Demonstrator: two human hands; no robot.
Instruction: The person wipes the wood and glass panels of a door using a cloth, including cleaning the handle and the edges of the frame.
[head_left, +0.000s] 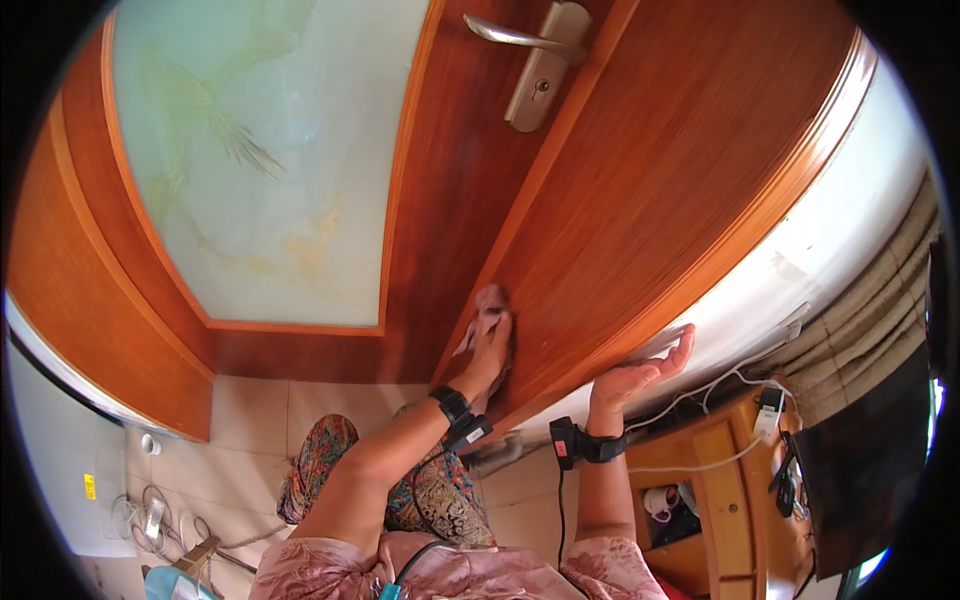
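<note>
My left hand (491, 349) presses a crumpled pinkish cloth (466, 339) against the lower part of the reddish wooden door frame (600, 225), close to the edge of the door. My right hand (649, 369) is raised beside the frame's outer molding, palm up with fingers extended and nothing in it; whether it touches the white wall is unclear. The wooden door (457, 150) has a frosted glass panel (300, 187) with a faint bird pattern. A metal lever handle (517, 37) with a keyhole plate (541, 86) sits above my hands.
At the right stand a wooden cabinet (720, 450) with white cables, a dark screen (862, 457) and a bunched curtain (847, 345). A power strip (154, 519) with tangled cords lies on the tiled floor (247, 420) at lower left, near a white appliance or box (60, 450).
</note>
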